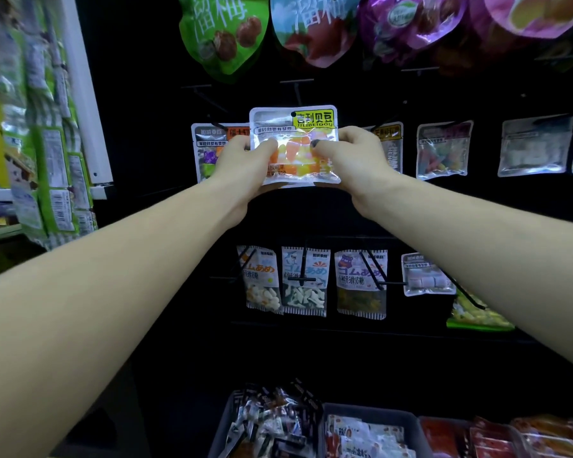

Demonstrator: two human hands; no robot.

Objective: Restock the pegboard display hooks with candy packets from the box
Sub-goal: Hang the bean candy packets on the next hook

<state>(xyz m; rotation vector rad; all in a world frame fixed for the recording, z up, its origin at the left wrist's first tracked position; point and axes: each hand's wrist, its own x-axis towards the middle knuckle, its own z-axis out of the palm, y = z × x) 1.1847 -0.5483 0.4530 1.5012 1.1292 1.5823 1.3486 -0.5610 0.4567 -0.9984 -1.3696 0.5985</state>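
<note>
A clear candy packet [293, 140] with a yellow label and orange and yellow sweets is held up against the black pegboard [444, 209]. My left hand [242, 166] grips its left edge, thumb on the front. My right hand [351, 160] grips its right edge the same way. A black hook tip [293, 114] shows at the packet's hang hole, under a hook [297, 94] that sticks out of the board. Grey boxes [371, 421] of packets stand at the bottom.
Hung packets flank the held one: a purple-sweet one [209, 150] at left, others [442, 150] at right. Large plum bags [225, 31] hang above; a row of small gummy packets [306, 282] hangs below. Green packs [47, 133] crowd the left shelf end.
</note>
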